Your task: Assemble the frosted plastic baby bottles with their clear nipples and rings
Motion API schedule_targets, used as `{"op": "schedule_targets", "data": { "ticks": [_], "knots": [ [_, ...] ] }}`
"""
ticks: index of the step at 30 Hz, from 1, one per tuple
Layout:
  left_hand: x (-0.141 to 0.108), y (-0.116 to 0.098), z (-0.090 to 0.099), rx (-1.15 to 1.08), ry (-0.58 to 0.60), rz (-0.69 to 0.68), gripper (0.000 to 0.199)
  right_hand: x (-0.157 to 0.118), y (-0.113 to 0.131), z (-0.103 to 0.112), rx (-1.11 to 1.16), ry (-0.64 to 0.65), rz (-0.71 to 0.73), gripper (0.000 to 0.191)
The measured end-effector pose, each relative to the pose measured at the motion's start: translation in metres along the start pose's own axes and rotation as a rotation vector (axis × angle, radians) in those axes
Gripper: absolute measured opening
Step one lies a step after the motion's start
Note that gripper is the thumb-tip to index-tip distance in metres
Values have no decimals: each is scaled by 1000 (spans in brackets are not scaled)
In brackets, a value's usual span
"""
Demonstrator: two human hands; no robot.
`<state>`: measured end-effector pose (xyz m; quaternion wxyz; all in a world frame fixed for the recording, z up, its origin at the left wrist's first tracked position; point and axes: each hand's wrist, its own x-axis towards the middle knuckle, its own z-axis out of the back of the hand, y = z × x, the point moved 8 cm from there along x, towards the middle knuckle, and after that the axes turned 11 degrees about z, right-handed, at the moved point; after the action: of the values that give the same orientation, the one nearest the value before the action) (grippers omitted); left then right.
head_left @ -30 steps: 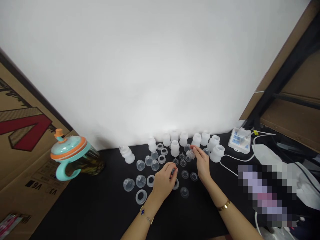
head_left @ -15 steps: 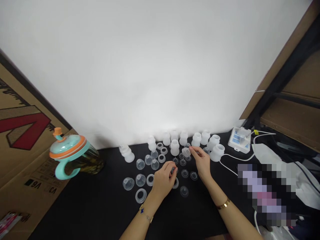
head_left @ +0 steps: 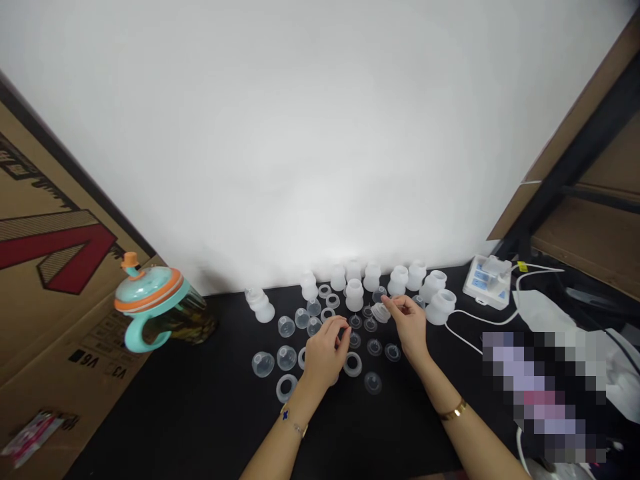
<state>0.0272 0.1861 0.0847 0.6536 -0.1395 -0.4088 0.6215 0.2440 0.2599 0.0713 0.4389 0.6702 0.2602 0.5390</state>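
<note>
My right hand (head_left: 411, 327) pinches a whitish ribbed screw ring (head_left: 381, 313) between thumb and fingers, just above the black table. Whether a teat sits inside that ring I cannot tell. To its left, my left hand (head_left: 326, 350) is loosely curled, a gap showing between thumb and forefinger and nothing visible in it. Clear silicone teats (head_left: 374, 347) lie flat between and in front of the hands. One loose ring (head_left: 353, 364) rests beside my left hand. Several clear domed caps (head_left: 287, 358) are spread to the left. A small white bottle (head_left: 355, 295) stands open behind the hands.
More white bottles (head_left: 441, 307) line the wall. One bottle with a ring on top (head_left: 260, 305) stands apart at left. A teal-handled jug (head_left: 170, 310) is near a cardboard box (head_left: 60, 320). At right are a power strip (head_left: 487, 283), white cables and crumpled white material (head_left: 543, 310).
My right hand has brought the screw ring slightly down and to the right. My left hand has drawn back a little from the teats. The whole view has shifted slightly.
</note>
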Motion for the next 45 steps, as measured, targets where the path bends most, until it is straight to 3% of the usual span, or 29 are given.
{"op": "schedule_targets", "data": {
  "ticks": [3, 8, 11, 18, 24, 29, 36, 45],
  "knots": [
    [-2, -1, -1, -2, -7, -17, 13, 1, 9, -3, -80, 64, 95, 33],
    [-3, -3, -4, -2, 16, -29, 13, -10, 39, -27, -312, 313, 496, 21],
    [-3, -3, -5, 7, 28, -24, 13, -19, 48, -40, -394, 437, 655, 19],
    [-5, -7, -9, 20, 58, -37, 13, -17, 51, -52, -488, 561, 677, 21],
    [-8, -12, -12, 4, 80, -65, 14, -23, 53, -76, -737, 686, 817, 21],
    [-10, -15, -12, 14, 90, -72, 13, -25, 49, -83, -853, 675, 866, 19],
    [-13, -16, -15, 34, 83, -91, 11, -23, 48, -83, -841, 639, 911, 18],
    [-11, -12, -13, 14, 66, -80, 12, -15, 66, -71, -565, 542, 883, 19]
  ]
}}
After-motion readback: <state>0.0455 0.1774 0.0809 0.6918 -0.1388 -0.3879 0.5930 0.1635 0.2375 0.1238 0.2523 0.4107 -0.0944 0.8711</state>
